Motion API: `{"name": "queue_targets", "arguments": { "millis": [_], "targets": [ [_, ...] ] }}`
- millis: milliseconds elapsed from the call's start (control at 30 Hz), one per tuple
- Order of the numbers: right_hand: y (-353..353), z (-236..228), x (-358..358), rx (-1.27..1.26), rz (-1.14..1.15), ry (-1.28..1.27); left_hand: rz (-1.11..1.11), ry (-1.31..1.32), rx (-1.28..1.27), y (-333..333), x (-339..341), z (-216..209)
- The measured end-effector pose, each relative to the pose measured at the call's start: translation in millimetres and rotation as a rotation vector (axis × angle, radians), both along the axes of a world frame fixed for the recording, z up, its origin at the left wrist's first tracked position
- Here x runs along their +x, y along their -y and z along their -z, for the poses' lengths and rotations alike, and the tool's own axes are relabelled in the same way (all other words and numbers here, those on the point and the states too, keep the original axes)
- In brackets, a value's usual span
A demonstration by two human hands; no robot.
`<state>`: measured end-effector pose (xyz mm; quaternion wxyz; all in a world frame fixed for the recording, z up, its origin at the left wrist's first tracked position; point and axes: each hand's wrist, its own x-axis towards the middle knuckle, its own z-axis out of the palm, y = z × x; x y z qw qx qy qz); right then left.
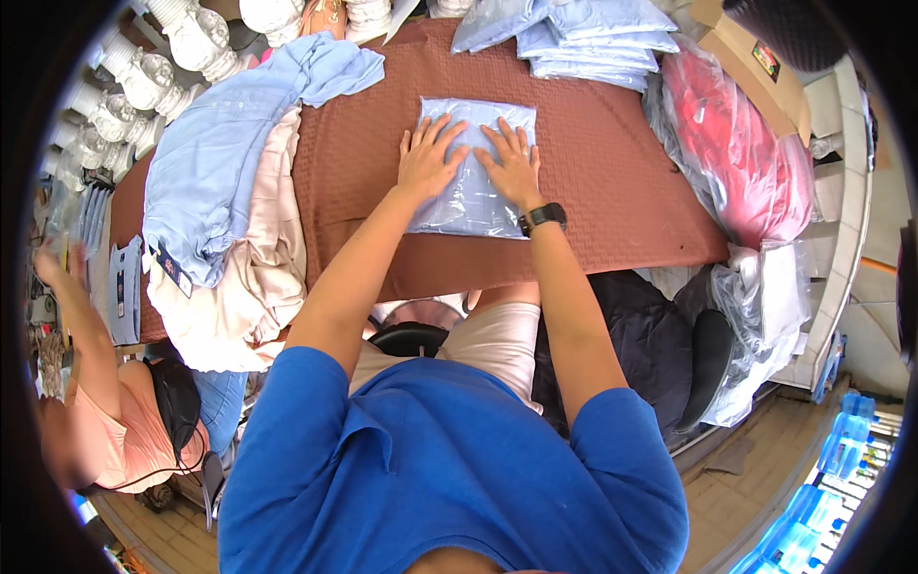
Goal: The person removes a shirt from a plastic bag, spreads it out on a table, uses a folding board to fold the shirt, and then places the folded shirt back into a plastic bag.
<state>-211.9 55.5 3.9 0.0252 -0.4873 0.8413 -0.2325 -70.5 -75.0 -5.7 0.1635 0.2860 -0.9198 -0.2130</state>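
A folded light-blue garment in a clear plastic bag lies flat on the brown cloth-covered table in front of me. My left hand rests on its left half, palm down with the fingers spread. On the right half my right hand lies the same way, fingers apart, a dark watch on the wrist. Neither hand grips the bag; both touch its upper surface. To the left, a loose light-blue shirt with a dark tag is draped over cream-coloured cloth.
Bagged light-blue garments are stacked at the far side. Red clothing in clear plastic and a cardboard box stand at the right. White ornate posts line the far left. A person in a peach top sits at the left.
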Motion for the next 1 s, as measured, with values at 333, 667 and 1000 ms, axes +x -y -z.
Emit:
{"name": "queue_targets", "arguments": {
  "millis": [333,667,1000],
  "targets": [
    [19,0,-89,-0.228,0.386,0.352,-0.381,-0.245,0.698,94,-39,4],
    [4,-43,-72,-0.452,0.024,1.139,-0.345,-0.306,0.846,91,-22,0],
    [-53,-210,-50,-0.700,-0.300,0.763,0.055,-0.745,0.609,46,47,-211]
  ]
}}
